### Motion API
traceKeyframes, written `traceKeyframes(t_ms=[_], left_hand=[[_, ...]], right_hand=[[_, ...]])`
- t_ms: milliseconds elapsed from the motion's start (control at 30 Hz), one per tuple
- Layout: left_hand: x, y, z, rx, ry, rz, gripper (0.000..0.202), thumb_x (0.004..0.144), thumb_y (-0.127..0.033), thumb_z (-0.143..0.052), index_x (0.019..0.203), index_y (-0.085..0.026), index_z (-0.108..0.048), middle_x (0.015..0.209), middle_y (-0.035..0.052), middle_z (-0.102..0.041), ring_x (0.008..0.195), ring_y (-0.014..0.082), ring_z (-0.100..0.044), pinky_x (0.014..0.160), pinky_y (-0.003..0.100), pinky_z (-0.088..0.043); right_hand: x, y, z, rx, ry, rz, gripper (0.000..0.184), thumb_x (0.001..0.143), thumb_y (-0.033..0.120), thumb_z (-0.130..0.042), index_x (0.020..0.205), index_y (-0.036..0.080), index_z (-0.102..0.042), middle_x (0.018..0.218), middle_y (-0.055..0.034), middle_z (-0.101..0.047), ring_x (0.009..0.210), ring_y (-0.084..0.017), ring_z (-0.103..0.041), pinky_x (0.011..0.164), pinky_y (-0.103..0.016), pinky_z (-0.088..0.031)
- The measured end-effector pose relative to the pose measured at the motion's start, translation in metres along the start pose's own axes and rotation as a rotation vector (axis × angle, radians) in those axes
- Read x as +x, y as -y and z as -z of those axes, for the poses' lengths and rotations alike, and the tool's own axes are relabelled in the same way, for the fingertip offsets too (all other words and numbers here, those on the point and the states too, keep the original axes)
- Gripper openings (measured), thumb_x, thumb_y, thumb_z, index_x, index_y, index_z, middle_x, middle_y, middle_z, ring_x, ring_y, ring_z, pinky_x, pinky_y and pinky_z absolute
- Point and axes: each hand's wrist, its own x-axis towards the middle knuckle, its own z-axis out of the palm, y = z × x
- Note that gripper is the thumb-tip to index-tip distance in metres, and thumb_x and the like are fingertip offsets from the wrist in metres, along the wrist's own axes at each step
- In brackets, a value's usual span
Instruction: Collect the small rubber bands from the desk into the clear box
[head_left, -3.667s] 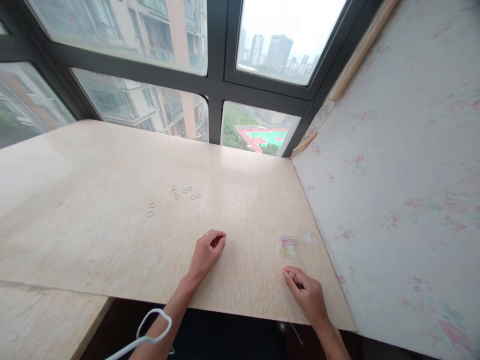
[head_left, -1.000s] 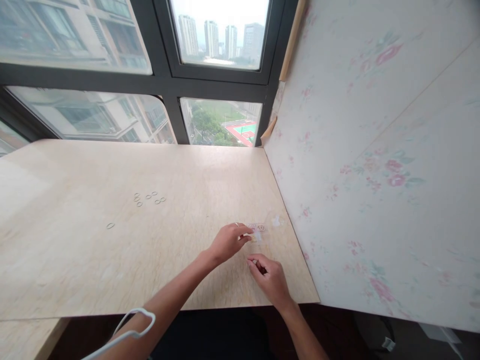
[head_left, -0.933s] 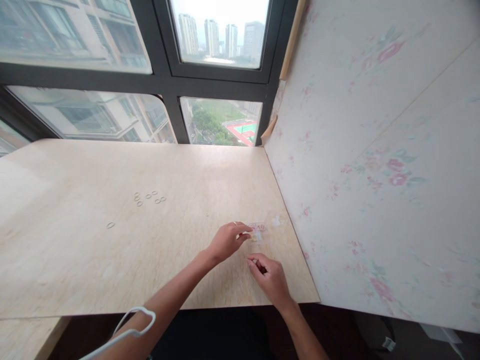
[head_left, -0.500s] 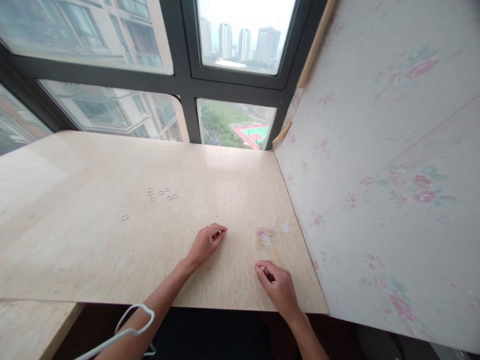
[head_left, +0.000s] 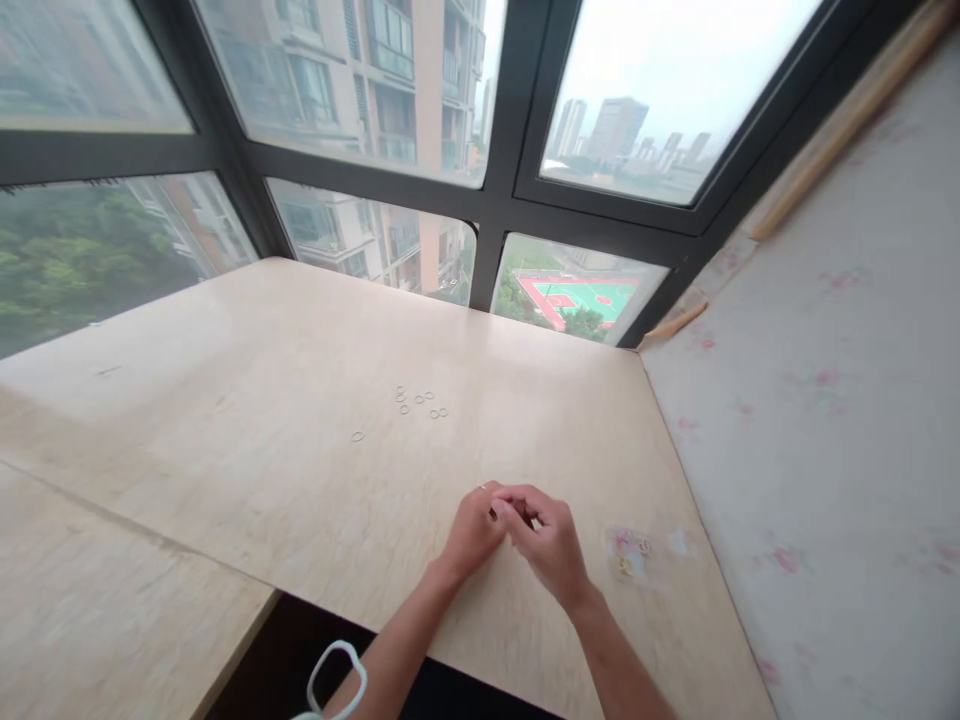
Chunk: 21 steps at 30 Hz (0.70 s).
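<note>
A small clear plastic box (head_left: 639,573) at the near right contains pink and yellow pieces (head_left: 624,566). To its left, the right hand (head_left: 551,545) meets the left hand (head_left: 474,532), fingers curled; whether they clamp anything cannot be told. Thin pale rings (head_left: 358,436) lie farther left on the beige marbled surface (head_left: 247,380), before dark-framed windows (head_left: 360,180).
</note>
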Motion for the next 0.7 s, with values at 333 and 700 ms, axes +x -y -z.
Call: traceKeyframes(t_ms=[333,700], left_hand=[[0.002,0.0,0.002,-0.003,-0.002,0.043,0.015,0.069,-0.006,-0.048,0.057,-0.016,-0.048,0.061,0.0021,-0.059,0.058,0.0131,-0.048,0.055,0.025,-0.032],[0.0,0.0,0.001,-0.036,-0.02,0.065,0.015,0.077,-0.017,-0.053,0.063,-0.017,-0.058,0.07,0.007,-0.068,0.07,0.0224,-0.06,0.062,0.03,-0.042]], right_hand=[[0.163,0.003,-0.116,-0.499,0.346,0.051,0.021,0.085,0.025,-0.054,0.102,0.02,-0.065,0.08,0.0007,-0.069,0.072,-0.012,-0.063,0.069,-0.022,-0.046],[0.218,-0.012,-0.175,-1.012,0.489,0.056,0.022,0.094,0.029,-0.05,0.104,0.016,-0.065,0.105,-0.0093,-0.068,0.098,-0.023,-0.063,0.081,-0.039,-0.05]])
